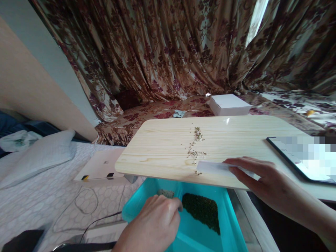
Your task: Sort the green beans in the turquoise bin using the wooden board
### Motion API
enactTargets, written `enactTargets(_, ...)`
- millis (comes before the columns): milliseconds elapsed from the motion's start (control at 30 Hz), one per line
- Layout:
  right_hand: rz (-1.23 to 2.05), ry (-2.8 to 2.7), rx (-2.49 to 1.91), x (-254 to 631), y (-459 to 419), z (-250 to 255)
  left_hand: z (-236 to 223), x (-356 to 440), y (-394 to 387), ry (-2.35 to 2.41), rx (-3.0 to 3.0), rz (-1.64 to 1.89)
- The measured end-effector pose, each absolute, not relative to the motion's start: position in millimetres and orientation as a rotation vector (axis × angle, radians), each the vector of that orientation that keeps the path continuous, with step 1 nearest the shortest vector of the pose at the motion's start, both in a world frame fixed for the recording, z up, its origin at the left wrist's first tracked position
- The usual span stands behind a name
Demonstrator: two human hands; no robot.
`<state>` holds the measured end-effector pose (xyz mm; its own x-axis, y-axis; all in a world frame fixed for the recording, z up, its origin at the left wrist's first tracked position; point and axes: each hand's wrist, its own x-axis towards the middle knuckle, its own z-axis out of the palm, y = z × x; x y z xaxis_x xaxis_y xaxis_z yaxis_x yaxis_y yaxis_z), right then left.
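My right hand (258, 175) grips a white, slightly see-through flat strip (211, 167) between thumb and fingers. The strip lies low over the front part of the wooden tabletop (157, 140), its left end beside a few small grains (198, 173). More loose grains (195, 153) are scattered in a line toward a small greenish heap (197, 133). Below the table edge, my left hand (157, 220) is closed above a turquoise divided bin (194, 241), near its divider. Its fingertips are hidden. Dark green grains (202, 210) fill part of the right compartment; pale ones (166, 193) show in the left.
A tablet (301, 157) lies at the table's right end. Behind the table stands a white box (229, 103) on a patterned surface before curtains (168, 45). To the left, a bed (65, 175) carries a white carton (101, 164), cables and a pillow (47, 150).
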<state>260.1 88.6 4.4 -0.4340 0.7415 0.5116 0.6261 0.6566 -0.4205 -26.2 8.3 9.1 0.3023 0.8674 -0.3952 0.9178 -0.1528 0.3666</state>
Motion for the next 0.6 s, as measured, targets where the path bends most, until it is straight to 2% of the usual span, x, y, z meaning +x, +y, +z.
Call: enactTargets(600,0.221,-2.216,-1.117,257.9,94.5,5.9,11.7,-26.0,8.9,1.581,2.03,-0.11)
